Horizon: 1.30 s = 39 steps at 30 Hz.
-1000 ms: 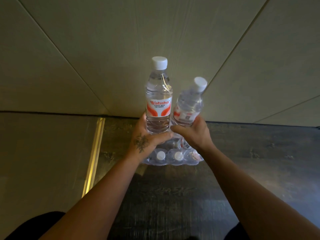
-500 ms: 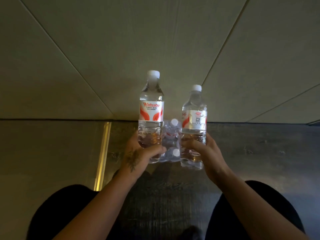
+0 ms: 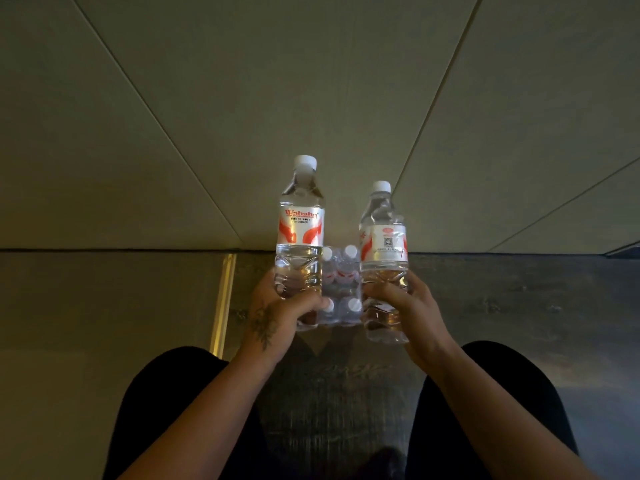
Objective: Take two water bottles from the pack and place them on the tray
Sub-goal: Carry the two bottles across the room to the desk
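My left hand (image 3: 277,317) grips the lower part of a clear water bottle (image 3: 300,223) with a white cap and a red and white label, held upright. My right hand (image 3: 405,306) grips a second bottle (image 3: 382,233) of the same kind, tilted slightly right, its label's code side facing me. Between and behind the two bottles, the shrink-wrapped pack (image 3: 341,289) of bottles sits on the dark floor against the wall, with several white caps showing. No tray is in view.
A pale panelled wall (image 3: 311,98) rises just behind the pack. A brass strip (image 3: 223,299) divides the dark floor (image 3: 502,306) from a lighter floor area at left. My dark-clad legs (image 3: 166,410) fill the bottom of the view.
Both bottles have come up out of the pack and apart from each other. My view has pulled back, so my legs now show and the pack looks smaller.
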Tool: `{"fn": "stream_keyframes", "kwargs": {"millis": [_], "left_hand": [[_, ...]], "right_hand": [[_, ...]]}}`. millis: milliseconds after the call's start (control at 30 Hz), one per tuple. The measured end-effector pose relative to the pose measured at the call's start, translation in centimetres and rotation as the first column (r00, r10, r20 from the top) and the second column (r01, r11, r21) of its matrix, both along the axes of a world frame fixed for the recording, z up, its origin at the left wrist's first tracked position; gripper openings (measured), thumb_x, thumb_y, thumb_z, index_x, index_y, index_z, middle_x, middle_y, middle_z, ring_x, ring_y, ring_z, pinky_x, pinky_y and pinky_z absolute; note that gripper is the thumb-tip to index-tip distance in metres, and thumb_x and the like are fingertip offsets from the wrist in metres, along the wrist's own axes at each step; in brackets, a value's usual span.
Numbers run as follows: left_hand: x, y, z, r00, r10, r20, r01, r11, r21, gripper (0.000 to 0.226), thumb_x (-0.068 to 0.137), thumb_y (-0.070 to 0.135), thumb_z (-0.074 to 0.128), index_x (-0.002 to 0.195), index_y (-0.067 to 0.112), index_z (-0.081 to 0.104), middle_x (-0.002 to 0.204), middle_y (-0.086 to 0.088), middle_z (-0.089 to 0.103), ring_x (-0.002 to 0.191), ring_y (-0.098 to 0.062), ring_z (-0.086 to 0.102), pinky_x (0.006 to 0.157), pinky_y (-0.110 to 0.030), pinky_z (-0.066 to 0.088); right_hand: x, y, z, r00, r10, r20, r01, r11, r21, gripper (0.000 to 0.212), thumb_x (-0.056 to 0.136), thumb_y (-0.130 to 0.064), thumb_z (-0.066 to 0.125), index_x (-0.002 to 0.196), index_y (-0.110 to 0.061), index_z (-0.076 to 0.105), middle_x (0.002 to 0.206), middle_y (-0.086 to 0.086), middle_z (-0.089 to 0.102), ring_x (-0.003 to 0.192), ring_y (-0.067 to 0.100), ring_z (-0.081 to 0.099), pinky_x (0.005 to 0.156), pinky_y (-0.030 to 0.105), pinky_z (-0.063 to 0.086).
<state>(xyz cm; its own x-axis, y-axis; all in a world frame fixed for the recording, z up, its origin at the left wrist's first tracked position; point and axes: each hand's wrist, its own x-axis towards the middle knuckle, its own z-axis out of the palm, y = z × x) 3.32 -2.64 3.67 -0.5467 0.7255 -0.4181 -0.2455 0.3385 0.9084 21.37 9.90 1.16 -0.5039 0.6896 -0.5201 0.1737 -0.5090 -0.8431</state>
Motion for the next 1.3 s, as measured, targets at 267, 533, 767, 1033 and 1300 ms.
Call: {"fn": "stream_keyframes", "kwargs": {"millis": [267,533,767,1033,1300], "left_hand": [[1.6,-2.1,15.7,1.0,-0.002,0.013,0.003,0.996,-0.087,0.079,0.046,0.036,0.086,0.12,0.009,0.072,0.094,-0.002,0.082,0.079,-0.009,0.08,0.054,-0.018,0.059],[4.3,-4.3,37.8,1.0,-0.028,0.006,0.029,0.993,-0.112,0.058,0.047,0.039,0.083,0.096,0.009,0.073,0.069,0.002,0.076,0.061,-0.014,0.073,0.053,-0.025,0.055],[6.7,-6.4,54.6,0.998,-0.052,-0.027,0.05,0.996,-0.068,0.061,0.047,0.038,0.085,0.1,0.009,0.076,0.075,0.003,0.081,0.062,-0.009,0.076,0.052,-0.019,0.058],[8.3,-7.6,60.7,0.987,-0.157,-0.045,0.156,0.988,-0.025,0.06,0.049,0.04,0.082,0.1,0.01,0.076,0.075,0.0,0.08,0.063,-0.012,0.075,0.053,-0.022,0.059],[10.6,-7.0,62.5,0.895,-0.445,-0.008,0.445,0.895,0.013,0.065,0.06,0.025,0.083,0.12,0.003,0.069,0.092,-0.008,0.082,0.072,-0.013,0.079,0.056,-0.019,0.059]], "right_hand": [[1.6,-2.3,16.4,0.999,-0.033,0.033,0.034,0.999,-0.009,0.064,0.066,-0.044,0.084,0.124,-0.025,0.066,0.11,-0.001,0.082,0.097,0.022,0.081,0.082,0.041,0.063],[4.6,-4.7,38.8,1.0,-0.001,0.028,0.0,1.0,0.029,0.059,0.067,-0.043,0.083,0.119,-0.019,0.069,0.102,0.0,0.083,0.087,0.019,0.081,0.068,0.023,0.063],[7.4,-6.7,54.7,1.0,-0.005,0.017,0.004,0.998,0.067,0.051,0.071,-0.046,0.082,0.114,-0.019,0.075,0.106,0.01,0.083,0.094,0.029,0.081,0.09,0.053,0.063],[10.5,-9.8,61.2,0.992,-0.108,-0.061,0.116,0.982,0.146,0.069,0.073,-0.044,0.081,0.132,-0.014,0.062,0.111,0.011,0.081,0.097,0.029,0.081,0.081,0.041,0.063],[15.2,-16.9,63.0,0.885,-0.45,-0.121,0.463,0.877,0.13,0.079,0.067,-0.039,0.085,0.136,-0.015,0.055,0.113,0.024,0.076,0.088,0.04,0.08,0.076,0.043,0.065]]}}
